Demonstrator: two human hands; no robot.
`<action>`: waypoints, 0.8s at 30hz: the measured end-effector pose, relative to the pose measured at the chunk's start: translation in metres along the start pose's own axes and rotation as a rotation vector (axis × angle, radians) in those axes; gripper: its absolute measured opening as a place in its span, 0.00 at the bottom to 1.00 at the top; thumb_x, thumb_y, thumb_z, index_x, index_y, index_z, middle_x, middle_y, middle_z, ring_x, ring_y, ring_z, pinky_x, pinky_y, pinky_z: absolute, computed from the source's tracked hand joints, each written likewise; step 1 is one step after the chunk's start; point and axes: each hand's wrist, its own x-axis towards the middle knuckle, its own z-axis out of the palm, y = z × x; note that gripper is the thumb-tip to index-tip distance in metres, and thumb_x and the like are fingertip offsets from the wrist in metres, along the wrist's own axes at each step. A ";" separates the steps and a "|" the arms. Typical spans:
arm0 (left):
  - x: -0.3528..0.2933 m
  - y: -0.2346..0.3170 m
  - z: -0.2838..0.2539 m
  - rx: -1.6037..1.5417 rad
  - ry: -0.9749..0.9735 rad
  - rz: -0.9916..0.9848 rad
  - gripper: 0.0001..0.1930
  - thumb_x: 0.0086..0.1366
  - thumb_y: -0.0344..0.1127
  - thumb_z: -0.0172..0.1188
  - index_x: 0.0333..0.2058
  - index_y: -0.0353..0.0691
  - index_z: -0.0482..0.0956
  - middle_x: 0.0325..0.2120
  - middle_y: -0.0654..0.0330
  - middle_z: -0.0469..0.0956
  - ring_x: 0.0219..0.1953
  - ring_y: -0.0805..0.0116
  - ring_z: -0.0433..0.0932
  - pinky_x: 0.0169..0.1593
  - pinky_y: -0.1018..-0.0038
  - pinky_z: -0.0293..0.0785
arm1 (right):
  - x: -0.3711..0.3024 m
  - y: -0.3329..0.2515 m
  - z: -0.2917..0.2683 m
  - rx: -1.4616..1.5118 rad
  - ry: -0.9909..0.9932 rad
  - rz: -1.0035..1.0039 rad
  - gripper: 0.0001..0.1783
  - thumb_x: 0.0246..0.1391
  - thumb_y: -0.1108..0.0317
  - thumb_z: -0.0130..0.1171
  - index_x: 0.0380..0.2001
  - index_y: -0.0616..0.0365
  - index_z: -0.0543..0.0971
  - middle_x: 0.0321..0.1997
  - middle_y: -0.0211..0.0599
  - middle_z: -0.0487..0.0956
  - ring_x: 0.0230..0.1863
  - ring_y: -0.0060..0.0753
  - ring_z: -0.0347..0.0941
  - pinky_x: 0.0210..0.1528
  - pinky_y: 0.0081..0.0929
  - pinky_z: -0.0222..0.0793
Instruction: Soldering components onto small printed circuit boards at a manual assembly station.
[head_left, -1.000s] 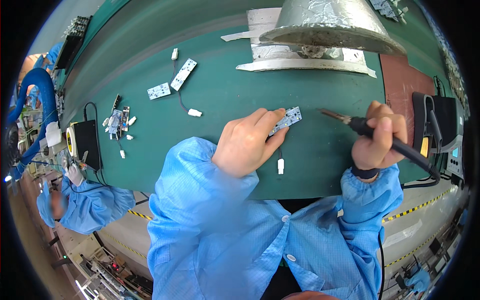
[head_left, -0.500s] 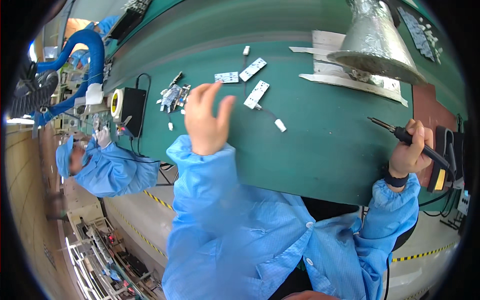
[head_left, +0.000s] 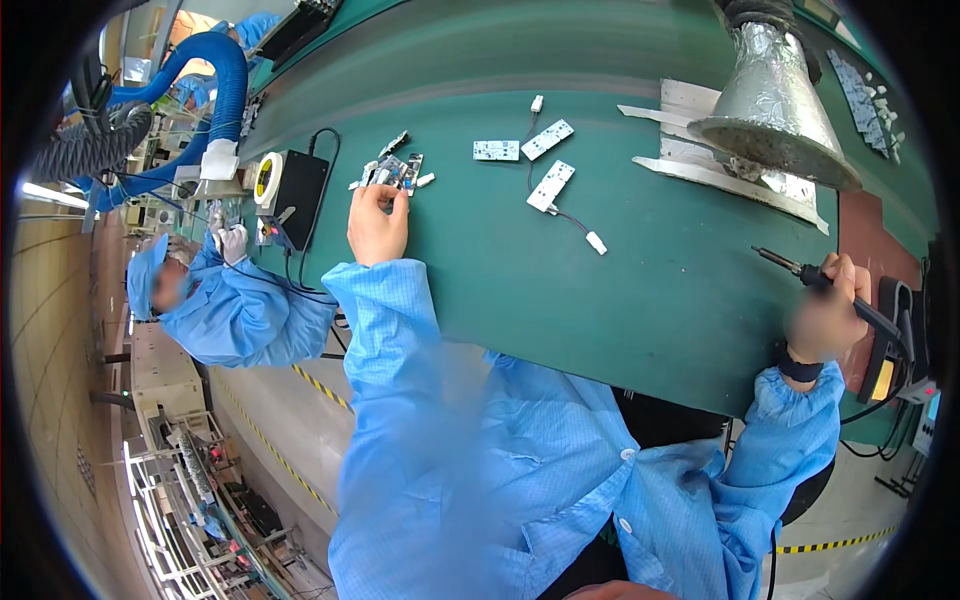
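Note:
My left hand (head_left: 379,226) is at the near edge of a small pile of circuit boards (head_left: 408,172). Its fingers are bent and pinched together on a board there, though the fingertips partly hide what they grip. In my right hand (head_left: 828,315) is a soldering iron (head_left: 797,264), its tip pointing left above the green mat. Between the hands lie three separate white circuit boards: one flat to the left (head_left: 496,150), one tilted behind (head_left: 547,139), and one nearer (head_left: 550,187) with a lead ending in a white connector (head_left: 596,243).
A foil-covered fume hood (head_left: 768,105) stands over white strips (head_left: 725,178) at the back right. On the far right is an iron stand (head_left: 884,345) with a yellow sponge. A black box (head_left: 301,195) with a cord sits left of the pile. Farther left, a co-worker (head_left: 235,300) works.
My left hand has come down and left onto the board pile, its spread fingers now closed. My right hand still holds the soldering iron. The whole view has shifted slightly.

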 end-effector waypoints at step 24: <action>0.040 -0.039 0.006 0.030 0.110 0.145 0.17 0.56 0.25 0.55 0.45 0.43 0.78 0.35 0.53 0.78 0.39 0.61 0.78 0.44 0.69 0.73 | 0.002 -0.001 -0.001 -0.035 0.009 0.000 0.12 0.57 0.73 0.49 0.20 0.65 0.70 0.22 0.34 0.69 0.27 0.23 0.62 0.35 0.21 0.60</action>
